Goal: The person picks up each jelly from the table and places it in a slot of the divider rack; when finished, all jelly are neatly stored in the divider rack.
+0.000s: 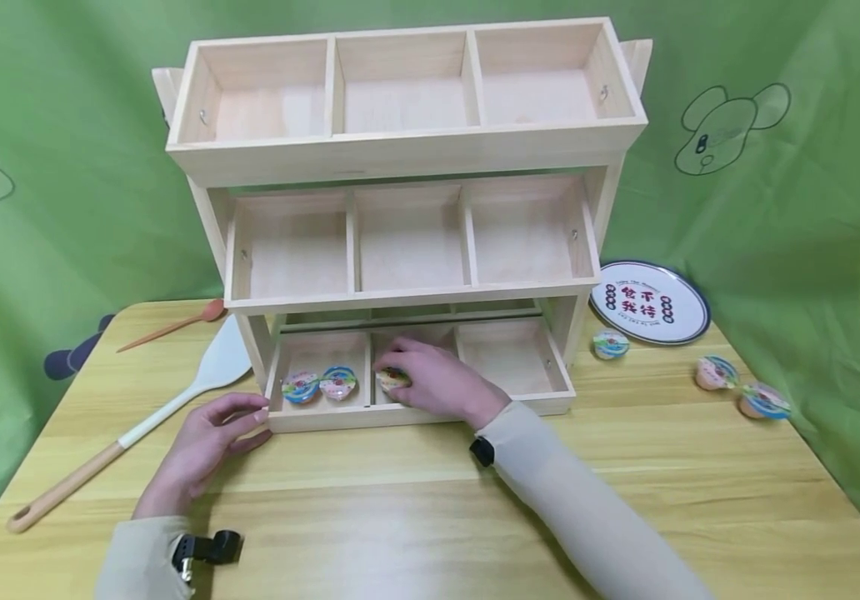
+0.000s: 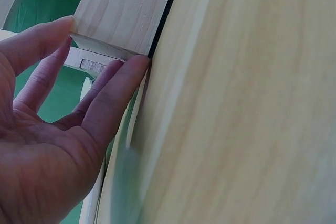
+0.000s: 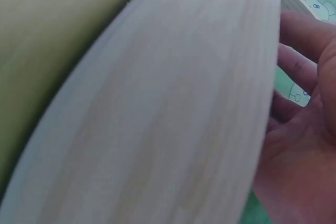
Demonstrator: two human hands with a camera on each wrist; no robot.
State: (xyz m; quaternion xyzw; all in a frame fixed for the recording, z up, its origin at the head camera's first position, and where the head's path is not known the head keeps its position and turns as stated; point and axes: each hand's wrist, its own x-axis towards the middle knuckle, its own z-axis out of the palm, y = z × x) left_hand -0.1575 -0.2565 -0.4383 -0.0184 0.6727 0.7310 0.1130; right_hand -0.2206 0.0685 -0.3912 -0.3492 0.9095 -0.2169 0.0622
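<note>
A three-tier wooden shelf stands at the back of the table. My right hand reaches into the middle compartment of its lowest tray and pinches a jelly cup with a yellowish lid, partly covered by the fingers. Two more jelly cups, one blue-rimmed and one pink and blue, sit side by side in the left compartment. At the tray's front left corner, my left hand holds the edge, thumb and fingers spread over the wooden end. In the right wrist view the tray's front board hides the fingertips.
Left of the shelf lie a white spatula with a wooden handle and a small orange spoon. On the right, an oval plate leans by the shelf, near a single jelly cup and a joined pair of jelly cups.
</note>
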